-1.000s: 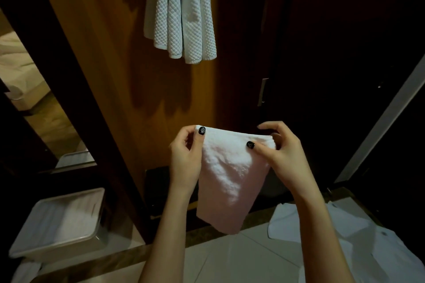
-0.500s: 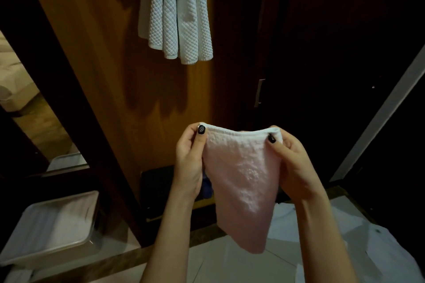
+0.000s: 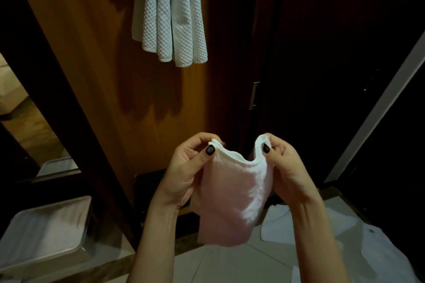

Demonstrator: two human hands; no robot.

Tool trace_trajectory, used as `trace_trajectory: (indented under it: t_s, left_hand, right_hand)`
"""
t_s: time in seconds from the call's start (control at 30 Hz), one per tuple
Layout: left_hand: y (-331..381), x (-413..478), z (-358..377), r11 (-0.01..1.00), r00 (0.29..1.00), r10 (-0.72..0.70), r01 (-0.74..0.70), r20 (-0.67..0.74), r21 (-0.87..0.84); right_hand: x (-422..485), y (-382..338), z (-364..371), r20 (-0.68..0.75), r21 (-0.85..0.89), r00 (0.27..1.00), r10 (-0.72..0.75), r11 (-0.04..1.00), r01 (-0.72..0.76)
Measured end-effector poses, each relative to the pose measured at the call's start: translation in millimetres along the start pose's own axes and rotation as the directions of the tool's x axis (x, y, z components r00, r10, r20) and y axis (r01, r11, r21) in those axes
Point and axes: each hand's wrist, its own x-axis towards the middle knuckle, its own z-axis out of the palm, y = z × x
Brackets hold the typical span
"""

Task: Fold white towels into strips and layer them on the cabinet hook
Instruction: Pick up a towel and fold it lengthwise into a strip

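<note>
2 top corners of the small white towel [image 3: 232,200] are pinched, one by the left hand [image 3: 186,174], one by the right hand [image 3: 287,172], before the wooden cabinet door [image 3: 92,76]. Waffle-weave towels [image 3: 170,14] hang above; a white tray [image 3: 43,232] and pale floor tiles [image 3: 230,264] lie below.

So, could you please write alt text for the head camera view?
The left hand and right hand pinch the top corners of a white towel, which sags between them before a wooden cabinet. Waffle-textured towels hang above.
</note>
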Motion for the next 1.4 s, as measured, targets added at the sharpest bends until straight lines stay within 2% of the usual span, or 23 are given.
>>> trace_trajectory:
  t_s: [0.17,0.27,0.6,0.83,0.9,1.0,1.07,1.13,1.23,1.33,1.4]
  left_hand:
    - [3,1,11,0.994,0.998,0.0,-0.007,0.063,0.11]
    - [4,4,12,0.994,0.996,0.049,-0.056,0.074,0.094]
    - [-8,11,18,0.998,0.993,0.056,-0.055,0.108,-0.017]
    - [-18,16,22,0.998,0.997,0.065,-0.064,0.037,-0.013]
    - [-22,17,24,0.996,0.996,0.092,-0.092,-0.004,-0.005]
    - [-29,18,26,0.989,0.983,0.14,-0.134,-0.115,0.061]
    - [-32,21,27,0.977,0.96,0.186,-0.158,-0.211,0.14]
    - [-33,23,28,0.959,0.928,0.254,-0.205,-0.273,0.195]
    - [-32,24,32,0.921,0.901,0.341,-0.264,-0.267,0.285]
    - [-32,21,36,0.882,0.903,0.369,-0.265,-0.221,0.39]
    - [-31,19,38,0.864,0.909,0.37,-0.259,-0.195,0.432]
  right_hand:
    - [5,2,17,0.128,0.05,0.992,0.015,0.999,-0.021]
    - [6,2,21,0.151,0.048,0.988,0.037,0.998,-0.045]
    - [7,4,15,0.057,-0.004,0.993,0.107,0.994,-0.107]
    - [4,5,11,-0.065,-0.048,0.98,0.19,0.98,-0.193]
    - [3,5,9,-0.125,-0.111,0.98,0.152,0.98,-0.166]
    - [-4,-1,3,-0.21,-0.184,0.977,-0.031,0.983,-0.009]
    - [-12,-11,-1,-0.193,-0.279,0.965,-0.176,0.953,0.118]
    - [-21,-20,-1,-0.095,-0.39,0.964,-0.249,0.9,0.195]
    - [-27,-23,2,-0.04,-0.588,0.974,-0.224,0.793,0.158]
    - [-27,-23,9,-0.108,-0.752,0.95,-0.293,0.649,0.115]
    - [-28,-24,11,-0.139,-0.781,0.932,-0.335,0.616,0.105]
